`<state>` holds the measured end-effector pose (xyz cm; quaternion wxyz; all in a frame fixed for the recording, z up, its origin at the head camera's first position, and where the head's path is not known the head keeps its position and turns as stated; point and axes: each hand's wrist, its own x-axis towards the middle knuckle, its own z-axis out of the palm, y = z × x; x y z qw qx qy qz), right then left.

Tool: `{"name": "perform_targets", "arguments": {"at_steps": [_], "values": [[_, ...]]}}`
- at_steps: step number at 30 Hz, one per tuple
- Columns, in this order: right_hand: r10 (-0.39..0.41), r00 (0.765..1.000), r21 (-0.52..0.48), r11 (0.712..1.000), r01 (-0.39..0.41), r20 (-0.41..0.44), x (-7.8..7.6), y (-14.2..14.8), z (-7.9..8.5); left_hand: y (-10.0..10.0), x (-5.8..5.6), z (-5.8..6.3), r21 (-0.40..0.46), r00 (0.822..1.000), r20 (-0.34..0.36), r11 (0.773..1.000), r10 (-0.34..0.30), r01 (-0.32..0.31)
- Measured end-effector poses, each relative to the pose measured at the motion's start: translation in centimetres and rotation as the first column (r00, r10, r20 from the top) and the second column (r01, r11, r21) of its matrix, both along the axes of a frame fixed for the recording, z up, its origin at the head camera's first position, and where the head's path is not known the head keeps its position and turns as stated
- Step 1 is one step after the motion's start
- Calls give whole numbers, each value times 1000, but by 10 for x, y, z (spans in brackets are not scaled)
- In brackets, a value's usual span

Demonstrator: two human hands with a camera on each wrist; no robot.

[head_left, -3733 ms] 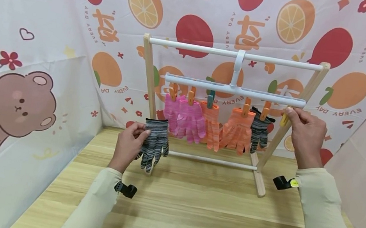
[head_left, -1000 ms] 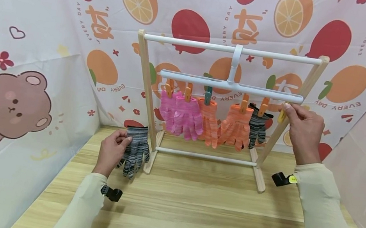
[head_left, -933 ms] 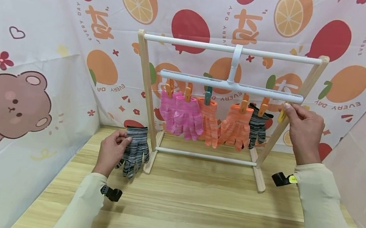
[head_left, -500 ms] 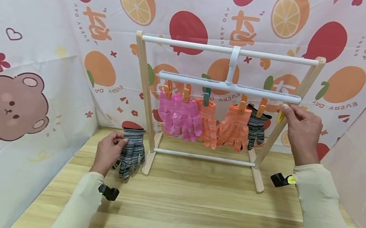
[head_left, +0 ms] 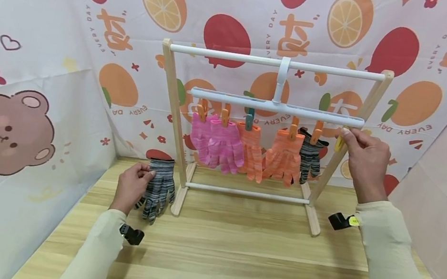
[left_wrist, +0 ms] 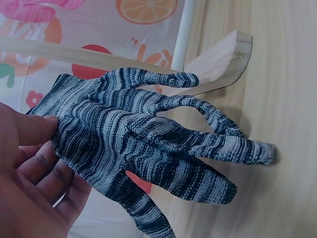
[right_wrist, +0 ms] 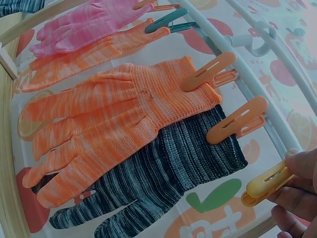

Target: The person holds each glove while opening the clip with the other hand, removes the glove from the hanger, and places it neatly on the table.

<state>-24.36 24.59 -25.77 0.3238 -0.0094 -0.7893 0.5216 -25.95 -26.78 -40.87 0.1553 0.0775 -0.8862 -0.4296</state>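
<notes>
Fingers [left_wrist: 42, 166] of the left hand [head_left: 131, 187] pinch a loose striped glove [head_left: 160, 185] by its side edge near the cuff, its knitted fingers drooping below them; whether these touch the table [head_left: 230, 266] cannot be told. It looks light, soft and floppy, not fragile or slippery, so the firmer cuff seems the best hold. The right hand [head_left: 369, 166] pinches a yellow clothespin [head_left: 339, 144] between thumb and forefinger, just under the end of the white hanger [head_left: 314, 114]; the clothespin seems stiff and springy, best squeezed at its handles. Nearest those fingertips hangs a clipped striped glove [head_left: 311, 158], then orange gloves [head_left: 286, 156], farthest off pink gloves [head_left: 225, 147].
</notes>
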Motion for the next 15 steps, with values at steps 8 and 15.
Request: {"name": "perform_targets", "arguments": {"at_steps": [8,15], "values": [[-17,1000,19,1000,16,10,-2,0,-2,-2,-9,-2,31,999,49,999,-16,15],[-27,1000,25,999,27,8,-2,1,-2,-5,-22,-4,27,996,88,999,-28,26]]}}
